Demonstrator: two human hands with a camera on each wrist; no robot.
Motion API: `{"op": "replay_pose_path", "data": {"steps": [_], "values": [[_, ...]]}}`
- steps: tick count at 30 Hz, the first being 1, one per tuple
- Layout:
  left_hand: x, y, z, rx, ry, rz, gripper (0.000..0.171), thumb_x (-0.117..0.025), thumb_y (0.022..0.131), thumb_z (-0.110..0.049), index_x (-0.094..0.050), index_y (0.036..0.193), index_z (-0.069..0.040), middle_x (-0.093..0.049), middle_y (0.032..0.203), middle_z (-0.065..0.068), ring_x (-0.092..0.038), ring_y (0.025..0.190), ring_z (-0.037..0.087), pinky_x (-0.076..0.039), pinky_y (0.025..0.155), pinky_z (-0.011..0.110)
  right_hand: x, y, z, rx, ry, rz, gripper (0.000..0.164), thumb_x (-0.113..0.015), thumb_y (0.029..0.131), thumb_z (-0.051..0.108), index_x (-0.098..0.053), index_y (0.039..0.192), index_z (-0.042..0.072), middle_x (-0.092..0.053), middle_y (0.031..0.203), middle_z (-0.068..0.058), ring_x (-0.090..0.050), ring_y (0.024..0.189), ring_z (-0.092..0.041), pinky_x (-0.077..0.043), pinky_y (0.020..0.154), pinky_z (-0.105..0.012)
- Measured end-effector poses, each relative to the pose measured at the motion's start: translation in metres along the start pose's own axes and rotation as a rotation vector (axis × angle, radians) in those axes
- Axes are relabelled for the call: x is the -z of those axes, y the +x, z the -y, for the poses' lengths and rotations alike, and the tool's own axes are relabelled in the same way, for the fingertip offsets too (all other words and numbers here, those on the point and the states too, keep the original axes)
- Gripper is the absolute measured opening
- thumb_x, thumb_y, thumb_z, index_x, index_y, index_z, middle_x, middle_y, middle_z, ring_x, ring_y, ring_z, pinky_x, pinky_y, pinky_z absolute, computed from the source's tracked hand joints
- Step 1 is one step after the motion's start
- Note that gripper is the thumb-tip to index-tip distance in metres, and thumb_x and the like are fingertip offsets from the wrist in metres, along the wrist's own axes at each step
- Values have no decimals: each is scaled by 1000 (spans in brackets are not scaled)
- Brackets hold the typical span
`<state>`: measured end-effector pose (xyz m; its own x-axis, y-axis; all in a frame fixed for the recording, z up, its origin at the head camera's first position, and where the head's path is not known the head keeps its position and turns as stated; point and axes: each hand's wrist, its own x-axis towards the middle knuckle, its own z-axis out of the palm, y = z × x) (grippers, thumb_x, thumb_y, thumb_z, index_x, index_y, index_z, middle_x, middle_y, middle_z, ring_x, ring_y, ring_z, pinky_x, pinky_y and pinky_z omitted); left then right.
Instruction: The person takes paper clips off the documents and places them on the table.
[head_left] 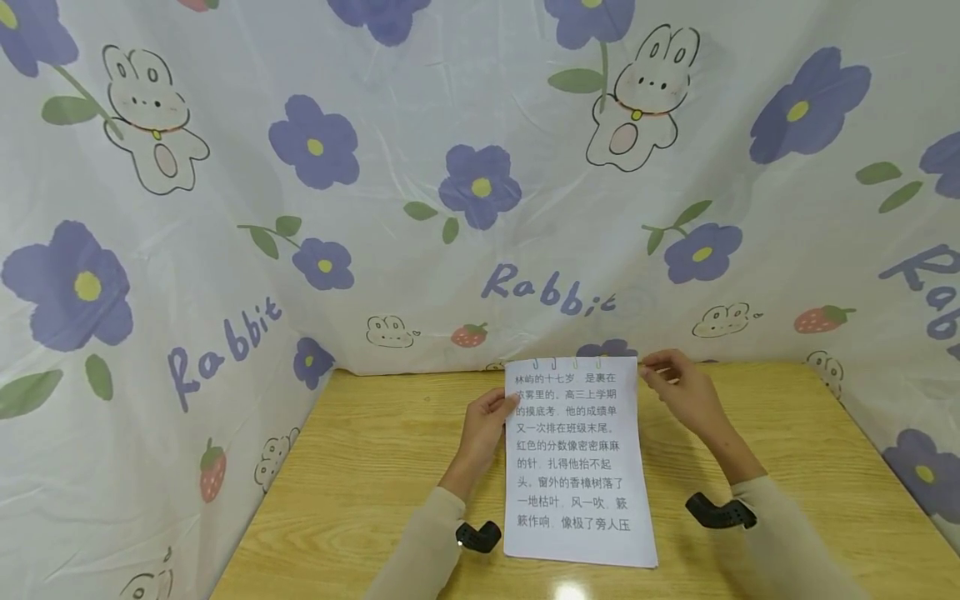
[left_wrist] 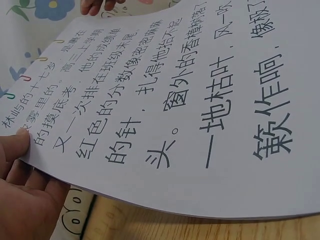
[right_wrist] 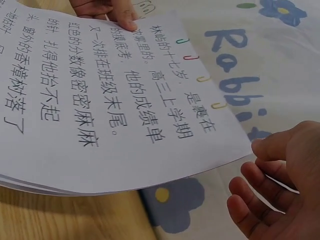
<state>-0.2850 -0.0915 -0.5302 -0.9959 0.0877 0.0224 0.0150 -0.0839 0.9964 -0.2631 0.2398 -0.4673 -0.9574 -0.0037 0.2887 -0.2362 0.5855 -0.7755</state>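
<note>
A stack of white paper sheets (head_left: 573,467) printed with large Chinese characters is held up by both hands, its top edge tilted toward the cloth. Several coloured paper clips (right_wrist: 202,79), green, red and yellow, run along that top edge. My left hand (head_left: 486,429) grips the left edge near the top, thumb (left_wrist: 20,142) on the printed face and the other fingers beneath. At the top right corner, my right hand (head_left: 686,398) pinches the paper between thumb and index finger. Its other fingers (right_wrist: 250,205) are loosely curled below the corner.
Beneath the paper is a wood-grain table (head_left: 352,467). A white cloth (head_left: 420,275) with purple flowers, rabbits and "Rabbit" lettering hangs behind the table and along its sides. Black wrist devices (head_left: 720,510) sit on both sleeves.
</note>
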Motion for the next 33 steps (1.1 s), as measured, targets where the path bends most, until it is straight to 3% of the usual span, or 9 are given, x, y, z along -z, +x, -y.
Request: {"op": "replay_pose_path", "data": {"steps": [6,10,17,20,33], "values": [[-2,1,-1,10,-14,-18,28,-69,106,-18,-73,127,0,-80,108,13,-75,84,12,-60,74,22,5,8,14,68,-28,-21,33,-64,109,26,-65,131,1,-71,121,-17,-65,107,-29,-49,87,-22],[-4,2,-1,13,-21,-23,29,-69,106,-17,-73,128,0,-80,108,12,-75,83,12,-60,74,22,3,16,20,115,-42,-22,30,-67,107,23,-67,128,1,-73,118,-15,-65,105,-27,-48,87,-21],[-6,1,-2,7,-18,-16,30,-69,106,-18,-72,130,-1,-79,108,13,-75,84,12,-60,74,22,-2,26,27,159,-52,-7,27,-71,104,15,-67,125,-3,-72,118,-20,-66,109,-36,-52,96,-48],[-7,0,-3,1,-17,-14,30,-69,106,-18,-72,130,0,-80,108,14,-75,83,12,-60,74,22,-4,30,29,157,-47,19,26,-70,103,12,-67,125,-2,-72,117,-20,-66,110,-37,-51,99,-53],[-8,3,0,9,-24,-19,30,-70,105,-19,-74,128,-2,-80,105,10,-75,83,12,-61,74,22,-10,40,36,117,-89,162,24,-70,102,13,-69,123,2,-74,116,-16,-68,104,-33,-55,89,-43]]}}
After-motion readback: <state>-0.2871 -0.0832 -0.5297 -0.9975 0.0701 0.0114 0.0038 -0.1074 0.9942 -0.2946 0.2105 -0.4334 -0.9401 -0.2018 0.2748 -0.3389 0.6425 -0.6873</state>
